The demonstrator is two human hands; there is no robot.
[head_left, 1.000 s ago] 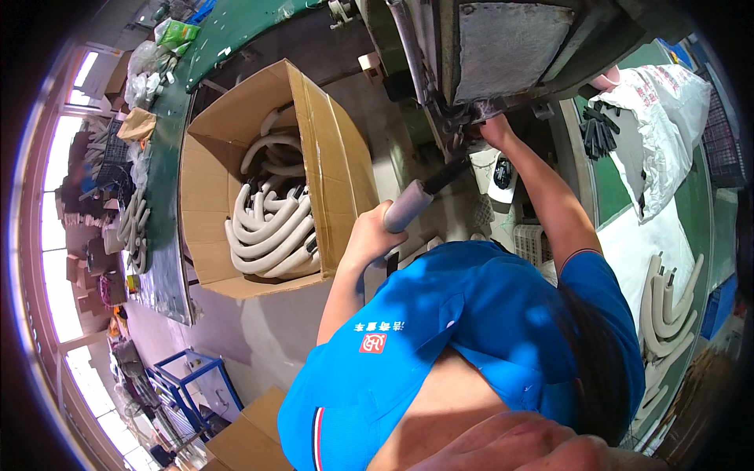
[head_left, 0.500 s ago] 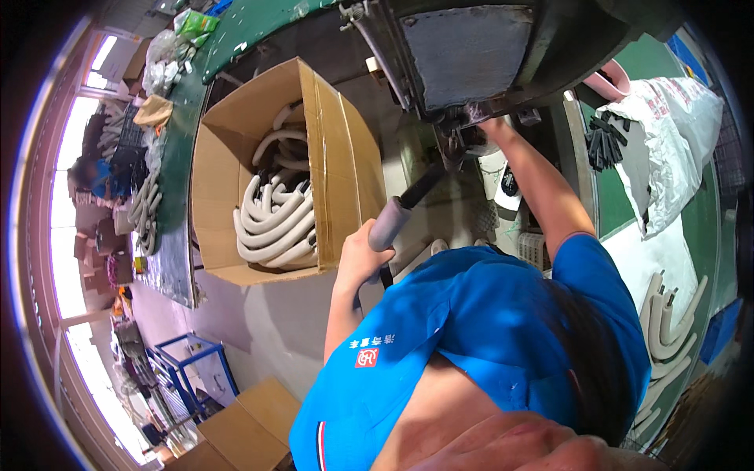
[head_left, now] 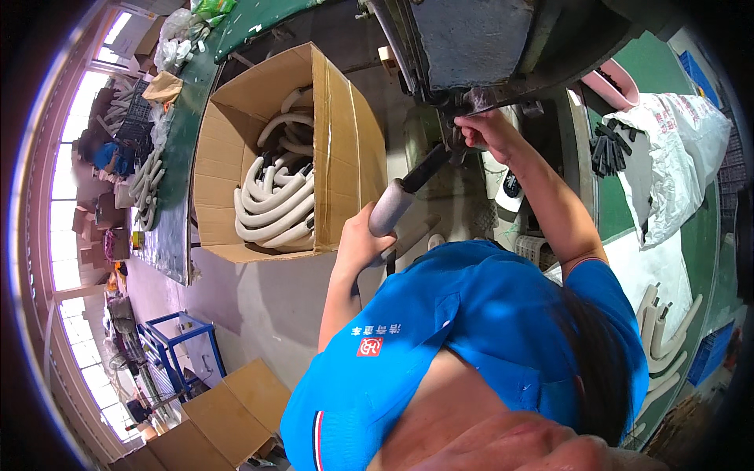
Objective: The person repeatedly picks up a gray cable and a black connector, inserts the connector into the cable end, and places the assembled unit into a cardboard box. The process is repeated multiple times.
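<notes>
My left hand (head_left: 364, 238) is wrapped round a grey foam-covered tube (head_left: 390, 208). The tube slants up and to the right, and its bare black end (head_left: 426, 169) reaches the lower working part of a dark machine (head_left: 449, 118). Close to that end, my right hand (head_left: 488, 135) has its fingers curled together beside the machine; whatever they pinch is too small or hidden to tell. Left of the tube, a cardboard box (head_left: 355, 149) holds several bent foam-covered tubes (head_left: 271, 206).
A green bench (head_left: 174, 212) runs along the left. On the right-hand green table (head_left: 703, 235) lie black strips (head_left: 609, 149), a white sack (head_left: 687, 141), a pink bin (head_left: 616, 86) and more bent tubes (head_left: 666, 337). A blue metal frame (head_left: 184, 337) stands at lower left.
My right hand has drawn back a little from under the machine, and its curled fingers now show. My left hand keeps its grip on the tube. The whole view has shifted slightly.
</notes>
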